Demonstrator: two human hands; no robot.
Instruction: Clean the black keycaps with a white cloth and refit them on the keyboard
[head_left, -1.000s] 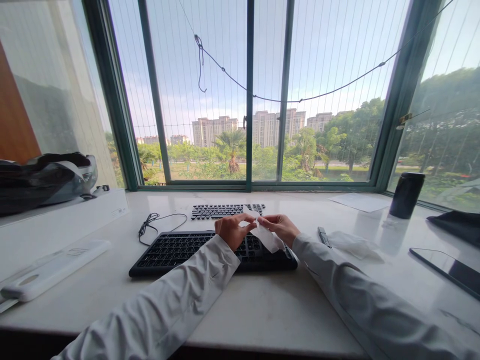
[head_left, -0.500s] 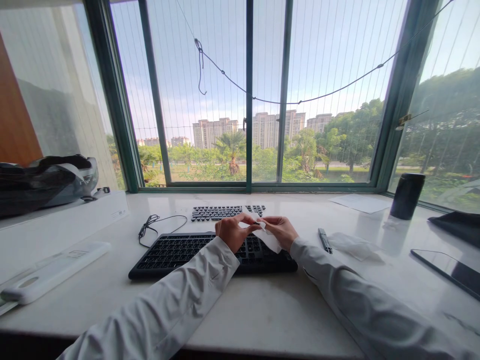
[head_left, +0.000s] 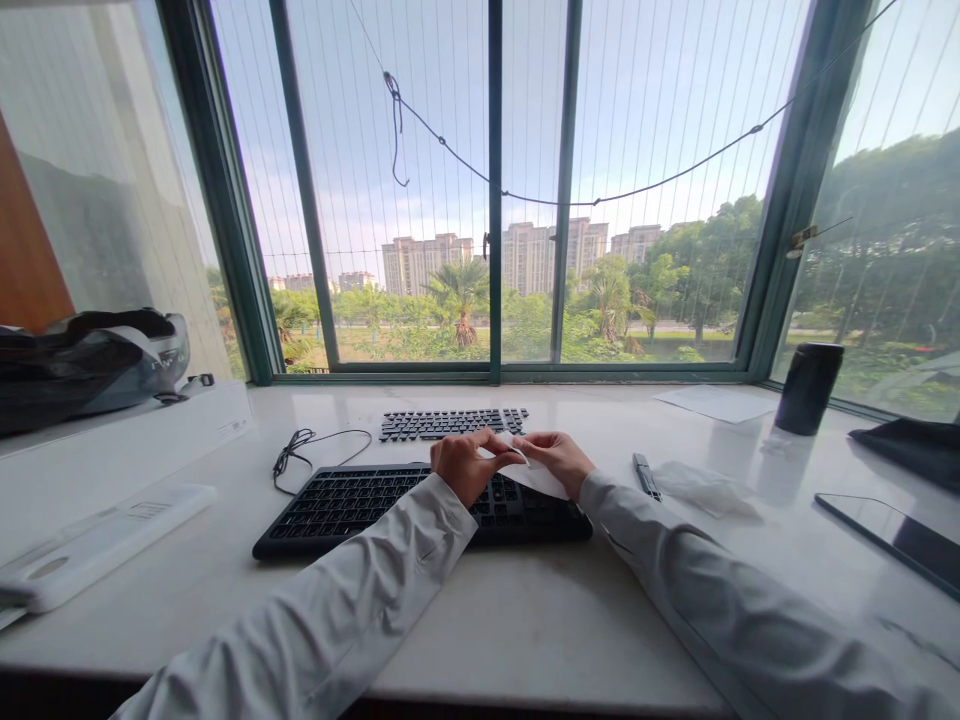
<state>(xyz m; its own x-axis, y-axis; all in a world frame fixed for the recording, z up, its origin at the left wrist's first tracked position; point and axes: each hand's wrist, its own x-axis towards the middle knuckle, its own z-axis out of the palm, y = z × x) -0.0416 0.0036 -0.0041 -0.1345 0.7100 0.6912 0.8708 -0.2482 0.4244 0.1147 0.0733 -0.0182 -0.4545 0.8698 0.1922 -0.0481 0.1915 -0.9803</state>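
My left hand (head_left: 463,464) and my right hand (head_left: 561,460) meet above the right half of a black keyboard (head_left: 352,503). Both pinch a small white wipe (head_left: 534,476) that hangs between the fingertips. A second, smaller black keyboard (head_left: 442,423) lies farther back toward the window. Both arms wear white sleeves.
A black cable (head_left: 300,452) coils left of the keyboards. A black pen (head_left: 645,476) and a crumpled clear wrapper (head_left: 705,486) lie to the right. A dark cylinder (head_left: 807,388), a sheet of paper (head_left: 712,402) and a dark tablet (head_left: 892,530) are further right. A white box (head_left: 112,460) bearing a black headset (head_left: 90,362) stands left.
The two hands have drawn slightly closer together, and the wipe between them looks more gathered. Nothing else on the counter has moved.
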